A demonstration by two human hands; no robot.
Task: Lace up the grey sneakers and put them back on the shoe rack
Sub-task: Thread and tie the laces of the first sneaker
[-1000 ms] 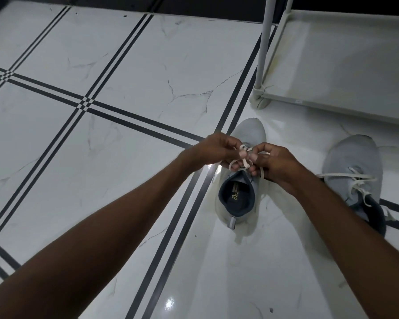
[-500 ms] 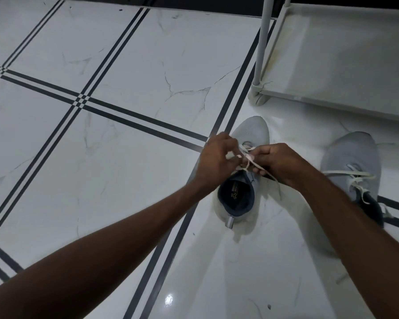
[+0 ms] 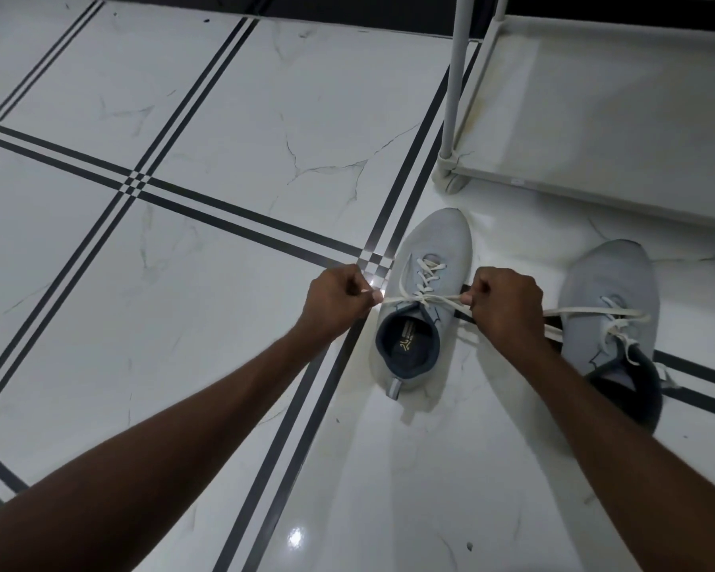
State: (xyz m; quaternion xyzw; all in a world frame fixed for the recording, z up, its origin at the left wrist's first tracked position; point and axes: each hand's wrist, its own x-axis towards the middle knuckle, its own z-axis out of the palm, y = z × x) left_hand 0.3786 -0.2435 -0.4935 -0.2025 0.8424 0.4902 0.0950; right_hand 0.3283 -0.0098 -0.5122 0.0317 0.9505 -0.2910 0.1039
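Observation:
A grey sneaker stands on the white floor, toe pointing away, its white lace threaded through the eyelets. My left hand is closed on one lace end at the shoe's left side. My right hand is closed on the other end at the shoe's right side. The lace runs taut between both fists across the shoe's opening. A second grey sneaker stands to the right, its white lace loose; my right forearm hides part of it.
The white shoe rack stands at the upper right, its corner post just beyond the first sneaker's toe and its bottom shelf bare. Black double stripes cross the glossy floor tiles.
My hands were bunched together over the shoe's tongue working the lace. They have pulled apart to either side, drawing the lace ends tight.

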